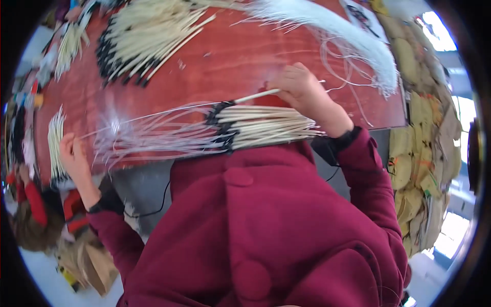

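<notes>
as the head view looks down: a cream stick [255, 95] and its pale strand [158, 113] span the gap between the hands, above a red table [225, 61].
right hand [296, 88]: fingers closed into a fist, clamped on the cream stick.
left hand [74, 156]: well apart from the right hand, thumb and fingers together, pinching the far end of the pale strand.
cream stick: tilted up toward the right, its black end pointing left, right by the black ends of the pile below; whether they touch, i cannot tell.
pale strand: straight, sloping down to the left.
pile of sticks [266, 125]: along the near table edge, black ends in the middle, clear strands [153, 140] fanned out to the left.
small bundle [56, 140]: more cream sticks, just beside the left hand.
far side: a large heap of black-ended sticks [148, 41] at left, a thick bundle of white strands [353, 46] at right.
clothing: maroon coat [296, 210], dark cuffs [350, 138].
right edge: stacked tan sacks [409, 153].
left edge: another person's red sleeve [35, 202].
</notes>
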Available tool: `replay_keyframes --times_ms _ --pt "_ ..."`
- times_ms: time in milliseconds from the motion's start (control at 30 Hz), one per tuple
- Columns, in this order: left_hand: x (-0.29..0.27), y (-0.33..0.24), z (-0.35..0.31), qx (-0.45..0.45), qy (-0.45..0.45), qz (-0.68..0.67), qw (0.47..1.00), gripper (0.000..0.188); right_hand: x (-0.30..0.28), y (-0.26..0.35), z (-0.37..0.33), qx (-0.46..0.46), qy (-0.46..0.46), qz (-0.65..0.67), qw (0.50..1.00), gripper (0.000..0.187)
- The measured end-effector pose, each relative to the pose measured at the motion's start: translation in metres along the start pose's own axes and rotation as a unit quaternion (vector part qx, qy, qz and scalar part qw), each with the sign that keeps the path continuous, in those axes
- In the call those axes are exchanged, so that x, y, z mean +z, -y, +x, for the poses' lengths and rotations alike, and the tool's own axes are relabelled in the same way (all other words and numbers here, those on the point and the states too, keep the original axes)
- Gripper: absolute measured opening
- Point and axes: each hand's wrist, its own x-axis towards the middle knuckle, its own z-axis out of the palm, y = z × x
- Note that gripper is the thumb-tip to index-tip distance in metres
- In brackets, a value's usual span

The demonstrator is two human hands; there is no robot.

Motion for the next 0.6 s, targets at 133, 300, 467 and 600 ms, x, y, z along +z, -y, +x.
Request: replay_keyframes --times_ms 133,300,467,600 --pt "-0.019 0.002 -0.019 0.09 0.037 0.208 0.973 0.024 0.004 0.008 -0.006 0.02 0.063 0.058 0.996 0.032" --pt "0.009 -0.073 -0.039 0.222 0.04 0.305 0.925 0.026 0.0 0.027 -0.015 0.05 0.022 0.048 0.997 0.037" --pt "0.116 -0.167 -0.059 0.255 0.27 0.065 0.926 0.019 0.003 0.022 -0.023 0.087 0.027 0.023 0.996 0.042" --pt "0.211 -0.206 -0.042 0.351 0.387 0.007 0.853 0.018 -0.001 0.021 -0.021 0.106 0.0 0.015 0.994 0.04"
